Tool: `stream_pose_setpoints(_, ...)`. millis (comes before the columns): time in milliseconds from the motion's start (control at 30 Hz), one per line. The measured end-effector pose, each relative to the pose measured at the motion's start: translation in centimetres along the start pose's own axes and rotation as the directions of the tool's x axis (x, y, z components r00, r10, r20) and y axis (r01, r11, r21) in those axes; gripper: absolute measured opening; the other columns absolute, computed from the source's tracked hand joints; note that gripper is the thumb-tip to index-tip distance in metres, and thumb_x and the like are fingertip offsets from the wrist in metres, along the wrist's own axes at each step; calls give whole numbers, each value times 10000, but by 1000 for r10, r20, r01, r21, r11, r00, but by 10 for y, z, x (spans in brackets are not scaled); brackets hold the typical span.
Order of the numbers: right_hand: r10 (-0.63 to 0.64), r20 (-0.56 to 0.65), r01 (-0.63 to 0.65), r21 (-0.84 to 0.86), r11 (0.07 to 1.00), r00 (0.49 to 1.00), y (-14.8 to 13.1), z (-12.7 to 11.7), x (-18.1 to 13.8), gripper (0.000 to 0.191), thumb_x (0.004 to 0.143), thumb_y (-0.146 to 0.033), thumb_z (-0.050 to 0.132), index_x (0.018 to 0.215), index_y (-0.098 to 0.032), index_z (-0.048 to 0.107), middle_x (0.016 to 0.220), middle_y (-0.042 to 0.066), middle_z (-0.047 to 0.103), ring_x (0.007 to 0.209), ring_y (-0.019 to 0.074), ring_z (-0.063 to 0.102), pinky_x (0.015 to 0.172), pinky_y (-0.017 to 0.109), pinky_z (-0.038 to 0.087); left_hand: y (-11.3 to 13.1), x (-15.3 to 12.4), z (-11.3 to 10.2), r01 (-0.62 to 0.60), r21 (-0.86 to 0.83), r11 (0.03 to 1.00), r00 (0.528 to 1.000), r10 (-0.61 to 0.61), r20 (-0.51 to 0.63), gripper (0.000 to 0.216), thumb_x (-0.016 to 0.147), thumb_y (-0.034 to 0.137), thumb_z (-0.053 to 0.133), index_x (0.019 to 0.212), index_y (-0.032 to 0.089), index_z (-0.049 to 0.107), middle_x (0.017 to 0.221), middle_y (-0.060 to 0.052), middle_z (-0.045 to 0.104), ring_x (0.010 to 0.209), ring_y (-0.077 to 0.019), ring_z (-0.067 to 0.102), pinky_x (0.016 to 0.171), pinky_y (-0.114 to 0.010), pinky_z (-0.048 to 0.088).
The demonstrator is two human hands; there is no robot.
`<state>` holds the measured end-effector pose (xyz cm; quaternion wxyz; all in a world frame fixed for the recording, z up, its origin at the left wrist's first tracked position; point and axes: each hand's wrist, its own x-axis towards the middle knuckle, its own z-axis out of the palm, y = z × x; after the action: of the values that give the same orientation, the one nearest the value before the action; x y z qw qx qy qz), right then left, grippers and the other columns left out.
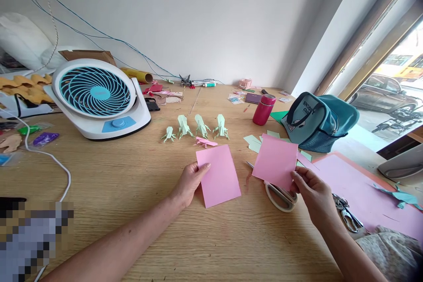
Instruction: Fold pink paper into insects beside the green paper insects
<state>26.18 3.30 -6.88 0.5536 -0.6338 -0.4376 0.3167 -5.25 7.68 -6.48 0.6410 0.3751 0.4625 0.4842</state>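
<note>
My left hand grips the left edge of a pink paper rectangle that lies on the wooden table. My right hand pinches the lower right corner of a second pink paper sheet and holds it lifted over a pair of white-handled scissors. Beyond the sheets stand several folded light-green paper figures and one small pink folded figure.
A white and blue desk fan stands at the left with a white cable in front. A red bottle, a teal cap, green paper scraps, a large pink sheet and metal keys lie at the right.
</note>
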Motion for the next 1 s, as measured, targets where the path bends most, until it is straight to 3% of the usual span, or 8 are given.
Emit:
stream_pose_setpoints(400, -136, -111, 90, -347, 934, 984, 18, -25, 21, 509, 819, -486, 594, 1205, -156, 623, 693, 29, 658, 595, 191, 615, 616, 331, 500, 4, -1, 1, 39, -122, 992, 999, -41, -17, 448, 552, 424, 876, 844, 129, 708, 773, -35, 717, 660, -137, 606, 600, -238, 455)
stream_pose_setpoints(567, -260, -197, 122, -524, 843, 945, 12, -27, 21, 530, 785, -456, 619, 1244, -194, 587, 1108, 123, 666, 716, 220, 625, 710, 409, 487, 5, -1, 2, 56, -176, 983, 998, -60, -18, 462, 548, 403, 881, 885, 132, 717, 798, -39, 731, 677, -143, 628, 608, -242, 480)
stream_pose_setpoints(633, -310, -201, 154, -552, 820, 929, 8, -22, 17, 491, 799, -446, 607, 1226, -205, 586, 1117, 115, 655, 714, 207, 610, 703, 391, 483, 6, -2, 2, 62, -196, 979, 998, -67, -16, 462, 548, 399, 881, 892, 135, 721, 815, -43, 737, 693, -148, 637, 624, -248, 490)
stream_pose_setpoints(700, -350, -123, 236, -532, 813, 929, 5, -12, 8, 420, 837, -434, 581, 1197, -218, 583, 998, 75, 676, 667, 181, 588, 658, 342, 482, 7, -3, 3, 71, -211, 975, 997, -75, -12, 442, 546, 385, 882, 879, 140, 725, 819, -45, 742, 702, -152, 645, 634, -253, 494)
stream_pose_setpoints(833, -319, 232, 386, -359, 850, 919, 0, 15, -18, 345, 930, -396, 503, 1232, -230, 510, 875, 36, 662, 629, 156, 566, 595, 284, 473, 6, -5, 6, 96, -219, 971, 995, -98, 3, 404, 549, 355, 883, 856, 141, 731, 815, -54, 751, 714, -167, 658, 643, -263, 491)
stream_pose_setpoints(900, -283, 376, 404, -296, 866, 882, -3, 27, -32, 321, 958, -362, 475, 1255, -240, 478, 878, 33, 658, 647, 156, 567, 600, 279, 481, 5, -7, 7, 111, -216, 970, 994, -109, 22, 405, 563, 353, 878, 875, 140, 732, 834, -63, 756, 731, -172, 664, 656, -265, 492)
stream_pose_setpoints(1000, -308, 497, 458, -211, 864, 811, -9, 37, -49, 292, 978, -287, 448, 1268, -251, 452, 949, 49, 671, 747, 168, 608, 654, 284, 500, 4, -10, 10, 136, -207, 969, 990, -125, 65, 389, 588, 357, 870, 882, 141, 735, 859, -68, 761, 741, -171, 669, 674, -265, 494)
